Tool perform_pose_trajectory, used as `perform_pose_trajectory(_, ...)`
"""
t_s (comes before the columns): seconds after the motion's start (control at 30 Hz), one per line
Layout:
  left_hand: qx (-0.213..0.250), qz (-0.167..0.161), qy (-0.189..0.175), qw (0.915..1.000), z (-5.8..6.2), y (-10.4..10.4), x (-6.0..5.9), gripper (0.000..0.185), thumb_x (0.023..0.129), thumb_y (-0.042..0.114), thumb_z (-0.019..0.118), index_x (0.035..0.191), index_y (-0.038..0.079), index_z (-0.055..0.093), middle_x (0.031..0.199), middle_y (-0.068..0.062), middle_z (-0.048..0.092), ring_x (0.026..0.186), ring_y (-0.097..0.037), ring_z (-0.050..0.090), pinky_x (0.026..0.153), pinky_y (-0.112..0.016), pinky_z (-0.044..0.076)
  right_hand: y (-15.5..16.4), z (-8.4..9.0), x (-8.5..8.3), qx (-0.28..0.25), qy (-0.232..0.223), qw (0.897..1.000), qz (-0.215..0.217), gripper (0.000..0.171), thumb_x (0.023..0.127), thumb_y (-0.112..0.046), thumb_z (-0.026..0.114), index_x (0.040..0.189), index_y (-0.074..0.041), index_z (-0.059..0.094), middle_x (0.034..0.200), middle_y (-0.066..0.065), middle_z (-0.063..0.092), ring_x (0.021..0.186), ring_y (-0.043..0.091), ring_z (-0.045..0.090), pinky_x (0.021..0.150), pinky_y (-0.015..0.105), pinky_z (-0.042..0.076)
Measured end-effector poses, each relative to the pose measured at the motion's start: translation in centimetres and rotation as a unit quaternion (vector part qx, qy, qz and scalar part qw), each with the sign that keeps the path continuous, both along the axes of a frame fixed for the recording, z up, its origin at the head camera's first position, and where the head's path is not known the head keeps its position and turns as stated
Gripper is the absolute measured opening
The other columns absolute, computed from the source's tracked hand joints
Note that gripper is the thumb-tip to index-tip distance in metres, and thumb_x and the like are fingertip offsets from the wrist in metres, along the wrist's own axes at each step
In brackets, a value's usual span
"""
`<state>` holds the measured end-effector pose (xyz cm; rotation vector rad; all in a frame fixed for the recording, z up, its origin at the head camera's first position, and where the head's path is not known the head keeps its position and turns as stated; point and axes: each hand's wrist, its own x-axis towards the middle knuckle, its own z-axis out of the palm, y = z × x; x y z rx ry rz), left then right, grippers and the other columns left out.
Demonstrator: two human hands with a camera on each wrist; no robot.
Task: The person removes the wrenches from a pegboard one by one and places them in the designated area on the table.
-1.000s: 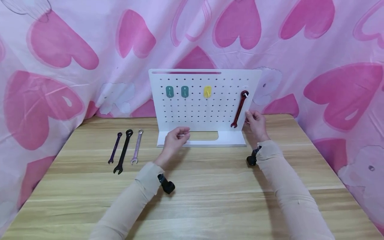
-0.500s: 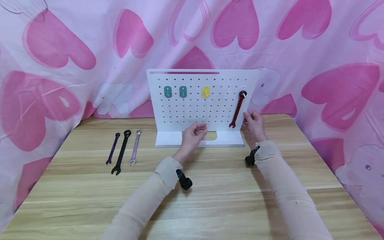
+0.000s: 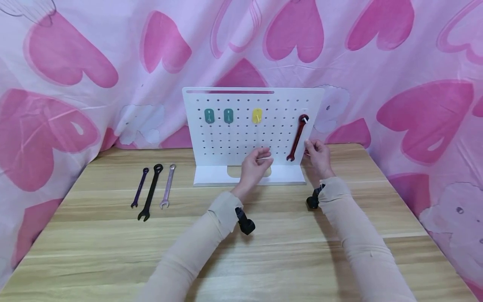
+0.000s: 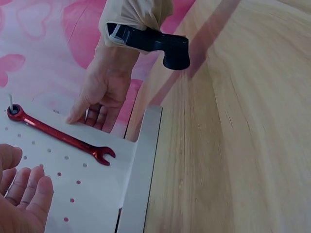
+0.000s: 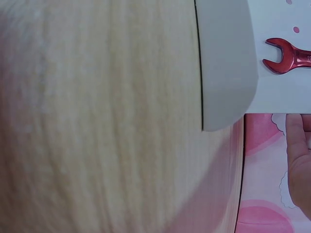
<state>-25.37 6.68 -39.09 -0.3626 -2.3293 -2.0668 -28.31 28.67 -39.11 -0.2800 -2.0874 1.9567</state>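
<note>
A white pegboard (image 3: 211, 160) stands upright on its flat foot at the back of the table. On its right side a red combination wrench (image 3: 297, 138) hangs by its ring end from a white hook (image 3: 305, 120), open end down. My right hand (image 3: 320, 159) pinches the board's right edge, low down beside the wrench; the thumb lies at the edge in the left wrist view, and the other fingers curl behind. Before the lower middle of the board is my left hand (image 3: 255, 167), fingers loosely bent and nothing in them. In the right wrist view the red wrench's jaw end (image 5: 291, 57) shows.
Two green hooks (image 3: 228, 116) and a yellow hook (image 3: 257, 116) sit on the board's upper part. On the table to the left lie a small dark purple wrench (image 3: 140, 187), a large black wrench (image 3: 151, 191) and a lilac wrench (image 3: 168, 186). A pink heart-print curtain (image 3: 162, 84) hangs behind.
My left hand has moved right along the front of the board, from near its left part to right of its middle. The right hand keeps its hold on the edge.
</note>
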Motion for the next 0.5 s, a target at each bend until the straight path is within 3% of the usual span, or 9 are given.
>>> perform_pose_trajectory(0.23, 0.018, 0.003, -0.014, 0.9997, 0.3, 1.6, -0.2, 0.036, 0.089, 0.012, 0.064, 0.124, 0.011, 0.057, 0.116, -0.003, 0.064, 0.104, -0.017, 0.063, 0.088, -0.023, 0.052, 0.2, -0.5, -0.3, -0.004, -0.002, 1.000, 0.008, 0.021, 0.096, -0.024, 0.053, 0.093, -0.004, 0.057, 0.088, -0.003, 0.061, 0.088, 0.012, 0.059, 0.101, 0.052, 0.042)
perform_pose_trajectory(0.5, 0.046, -0.005, -0.022, 0.9987, 0.5, 3.5, -0.7, 0.035, 0.091, 0.012, 0.062, 0.125, 0.015, 0.056, 0.118, 0.000, 0.063, 0.107, -0.014, 0.062, 0.090, -0.024, 0.051, 0.0, 0.0, 0.0, -0.010, -0.007, 1.000, 0.000, 0.019, 0.096, -0.019, 0.052, 0.093, -0.001, 0.056, 0.083, -0.002, 0.060, 0.087, 0.015, 0.058, 0.095, 0.037, 0.049)
